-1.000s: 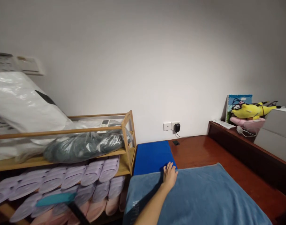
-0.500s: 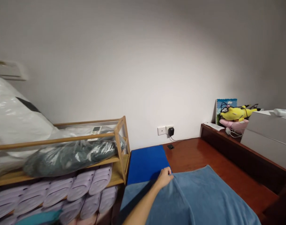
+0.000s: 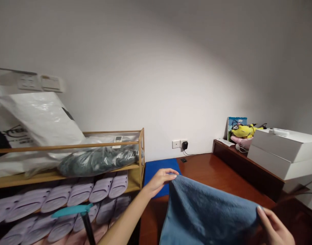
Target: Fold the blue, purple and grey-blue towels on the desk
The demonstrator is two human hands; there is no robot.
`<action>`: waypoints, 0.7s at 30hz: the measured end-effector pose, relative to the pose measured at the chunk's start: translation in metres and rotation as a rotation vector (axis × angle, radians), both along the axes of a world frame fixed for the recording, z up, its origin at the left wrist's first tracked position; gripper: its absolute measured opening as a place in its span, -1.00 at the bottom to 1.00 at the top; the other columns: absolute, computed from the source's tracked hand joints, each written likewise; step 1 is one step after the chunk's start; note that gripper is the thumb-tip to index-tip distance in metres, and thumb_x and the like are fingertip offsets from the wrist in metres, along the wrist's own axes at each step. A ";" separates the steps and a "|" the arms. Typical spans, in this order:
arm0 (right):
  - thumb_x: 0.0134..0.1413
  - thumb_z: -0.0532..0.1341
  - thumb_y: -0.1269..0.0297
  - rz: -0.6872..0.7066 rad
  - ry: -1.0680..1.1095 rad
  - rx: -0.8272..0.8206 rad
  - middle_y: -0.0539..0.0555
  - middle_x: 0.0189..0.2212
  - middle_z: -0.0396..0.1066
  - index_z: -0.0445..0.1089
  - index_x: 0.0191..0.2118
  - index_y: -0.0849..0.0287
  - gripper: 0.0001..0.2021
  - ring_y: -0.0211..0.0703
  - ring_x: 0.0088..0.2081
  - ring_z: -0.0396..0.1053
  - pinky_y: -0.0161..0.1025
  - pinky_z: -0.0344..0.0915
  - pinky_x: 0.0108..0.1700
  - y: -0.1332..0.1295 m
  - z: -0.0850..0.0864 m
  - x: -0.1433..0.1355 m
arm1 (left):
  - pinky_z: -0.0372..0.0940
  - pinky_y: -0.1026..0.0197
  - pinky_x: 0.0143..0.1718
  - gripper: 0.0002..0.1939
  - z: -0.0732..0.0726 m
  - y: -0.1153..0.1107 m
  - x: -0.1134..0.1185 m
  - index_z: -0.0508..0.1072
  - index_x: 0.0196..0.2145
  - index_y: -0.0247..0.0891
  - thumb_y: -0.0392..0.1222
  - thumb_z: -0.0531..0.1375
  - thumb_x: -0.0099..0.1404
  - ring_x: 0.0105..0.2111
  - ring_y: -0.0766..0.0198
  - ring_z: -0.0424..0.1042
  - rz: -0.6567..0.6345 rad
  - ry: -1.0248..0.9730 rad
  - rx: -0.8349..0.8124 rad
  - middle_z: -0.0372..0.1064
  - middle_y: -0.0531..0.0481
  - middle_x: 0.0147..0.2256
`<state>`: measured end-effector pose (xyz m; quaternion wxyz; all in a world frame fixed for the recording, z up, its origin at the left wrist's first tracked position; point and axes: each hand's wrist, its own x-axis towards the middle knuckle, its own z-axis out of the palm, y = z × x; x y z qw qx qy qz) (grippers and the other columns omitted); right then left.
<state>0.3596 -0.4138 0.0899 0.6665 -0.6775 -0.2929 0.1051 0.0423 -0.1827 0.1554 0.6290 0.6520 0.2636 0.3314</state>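
Observation:
A blue-grey cloth (image 3: 209, 211) hangs between my two hands over the reddish-brown desk (image 3: 204, 170), its upper edge sloping down to the right. My left hand (image 3: 162, 180) pinches the cloth's upper left corner between thumb and fingers, in front of a flat blue mat (image 3: 162, 164). At the lower right, my right hand (image 3: 273, 226) grips the other end of that edge. The cloth's lower part runs out of the frame.
On the left, a wooden rack (image 3: 141, 153) holds wrapped bags and rows of lilac slippers (image 3: 79, 192). White boxes (image 3: 270, 146) and a yellow plush toy (image 3: 244, 131) stand on the raised ledge at right. A black plug (image 3: 185, 145) sits in the wall socket.
The cloth was spread over the desk and mat; now it is lifted and drawn nearer. My right hand has come into view holding it. The view has shifted left.

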 end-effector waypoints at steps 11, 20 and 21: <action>-0.19 0.34 -0.01 0.282 0.141 0.196 -0.05 -0.55 0.44 0.35 0.01 0.13 -0.41 -0.27 -0.46 0.35 -0.43 0.28 -0.43 0.055 0.065 -0.012 | 0.28 0.22 -0.19 -0.61 0.046 -0.053 -0.073 0.50 -0.21 -0.31 -0.06 0.36 0.03 -0.31 0.21 0.48 0.220 0.010 0.115 0.55 -0.09 -0.31; -0.15 0.28 -0.06 0.309 -0.030 0.080 0.14 -0.19 0.51 0.50 -0.21 0.21 -0.53 0.00 -0.08 0.39 -0.30 0.34 -0.12 0.068 0.078 -0.025 | 0.32 0.19 -0.20 -0.60 0.054 -0.062 -0.101 0.53 -0.29 -0.31 0.02 0.36 -0.03 -0.31 0.16 0.49 0.396 0.075 0.214 0.55 -0.10 -0.35; -0.16 0.29 -0.06 0.317 -0.017 0.086 0.13 -0.20 0.51 0.50 -0.22 0.22 -0.54 0.00 -0.08 0.39 -0.32 0.34 -0.12 0.068 0.079 -0.026 | 0.33 0.19 -0.21 -0.59 0.055 -0.064 -0.102 0.53 -0.29 -0.31 0.03 0.36 -0.04 -0.31 0.15 0.49 0.412 0.080 0.226 0.55 -0.10 -0.35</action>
